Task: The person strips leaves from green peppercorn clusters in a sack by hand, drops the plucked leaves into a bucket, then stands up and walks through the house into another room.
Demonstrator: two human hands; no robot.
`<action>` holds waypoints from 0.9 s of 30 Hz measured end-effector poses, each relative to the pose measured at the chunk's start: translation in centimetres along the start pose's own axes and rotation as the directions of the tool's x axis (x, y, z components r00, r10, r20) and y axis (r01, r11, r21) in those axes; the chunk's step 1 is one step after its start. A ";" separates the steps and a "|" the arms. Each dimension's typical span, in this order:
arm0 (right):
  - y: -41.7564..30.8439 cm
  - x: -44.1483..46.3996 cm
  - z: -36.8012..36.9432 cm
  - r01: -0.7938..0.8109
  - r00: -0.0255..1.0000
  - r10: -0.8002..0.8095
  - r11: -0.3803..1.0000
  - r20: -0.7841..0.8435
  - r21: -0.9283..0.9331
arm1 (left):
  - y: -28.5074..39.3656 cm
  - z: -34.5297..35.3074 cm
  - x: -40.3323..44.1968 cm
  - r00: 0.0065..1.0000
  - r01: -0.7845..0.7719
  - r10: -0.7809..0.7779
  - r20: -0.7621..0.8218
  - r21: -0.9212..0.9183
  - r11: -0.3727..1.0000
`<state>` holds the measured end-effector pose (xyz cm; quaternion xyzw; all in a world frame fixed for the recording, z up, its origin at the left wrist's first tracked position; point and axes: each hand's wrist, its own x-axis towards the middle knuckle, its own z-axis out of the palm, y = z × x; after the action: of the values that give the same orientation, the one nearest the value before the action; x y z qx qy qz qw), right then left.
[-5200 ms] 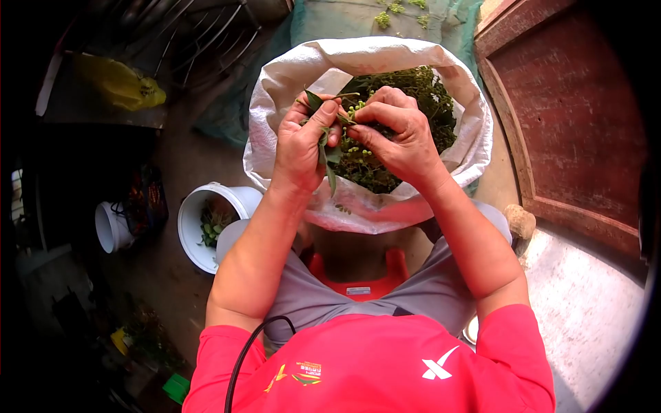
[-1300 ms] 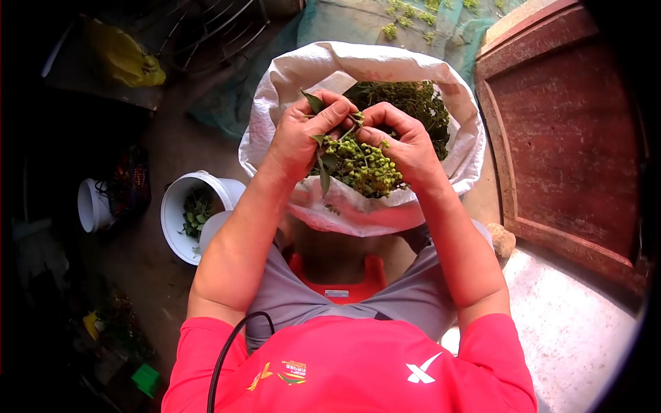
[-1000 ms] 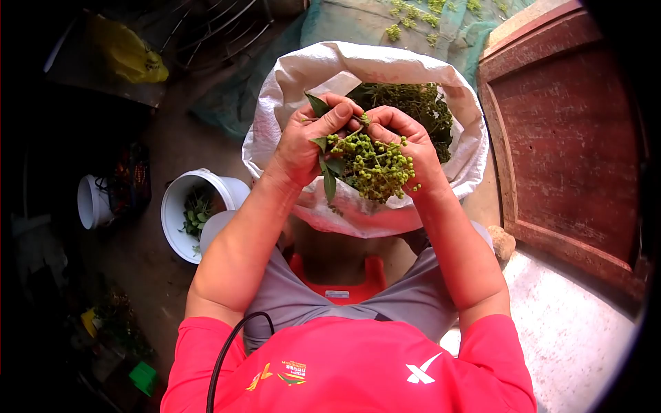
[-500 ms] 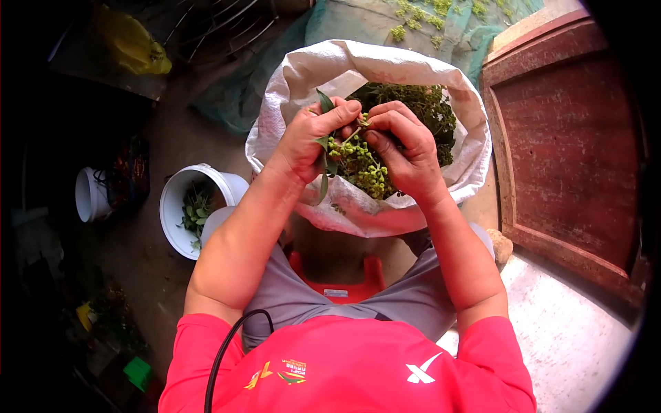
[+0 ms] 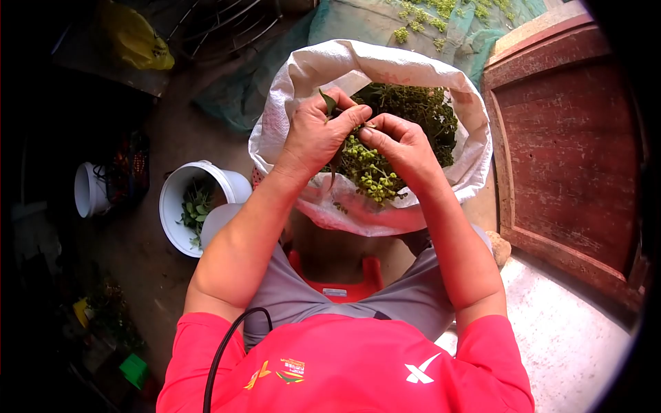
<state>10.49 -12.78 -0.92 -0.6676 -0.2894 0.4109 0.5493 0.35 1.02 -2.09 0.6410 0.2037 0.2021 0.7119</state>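
Observation:
My left hand point(image 5: 318, 129) is closed around the stem of a sprig of green berries point(image 5: 372, 169), with a dark green leaf point(image 5: 329, 103) poking up between its fingers. Thumb and fingertips of my right hand point(image 5: 406, 146) pinch the same stem, almost touching the left thumb. The berry cluster hangs below the fingers, over the mouth of a white woven sack point(image 5: 392, 58). Inside the sack lies a heap of green berry clusters point(image 5: 423, 113), partly hidden by my hands.
To the left stands a white bucket point(image 5: 239, 186) with green leaves point(image 5: 196, 208) inside. A smaller white bucket point(image 5: 84, 190) is farther left. Green netting point(image 5: 344, 24) with scattered clusters lies behind the sack. A red wooden door panel point(image 5: 564, 144) is at right; a red stool point(image 5: 344, 288) shows beneath me.
The hands have drawn closer together at the stem, and my left hand has rolled over it. The berry cluster hangs slightly lower and further right.

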 end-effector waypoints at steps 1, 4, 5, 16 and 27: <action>-0.2 -0.1 0.0 0.000 1.000 0.000 1.000 0.001 -0.001 | 0.1 0.0 -0.1 1.000 0.012 -0.012 -0.004 -0.001 1.000; -0.5 -0.5 0.1 -0.016 1.000 0.017 1.000 -0.022 0.013 | 0.4 -0.2 0.0 0.994 0.105 -0.105 0.009 -0.114 0.988; 0.1 -0.4 0.2 0.037 0.999 -0.035 0.997 -0.032 0.074 | 0.4 -0.3 0.0 0.983 0.185 -0.182 0.033 -0.224 0.957; 0.9 -0.2 0.5 0.065 0.997 -0.060 0.994 -0.058 0.087 | 0.6 0.8 -0.3 0.990 0.129 -0.136 -0.036 -0.170 0.977; 0.4 -0.2 0.4 0.157 0.951 -0.241 0.915 -0.193 -0.371 | 0.4 1.2 -0.3 0.993 -0.101 0.111 -0.031 0.227 0.969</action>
<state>9.98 -12.86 -1.30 -0.7654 -0.3581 0.2124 0.4907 0.70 -0.10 -1.55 0.7230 0.2063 0.2294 0.6181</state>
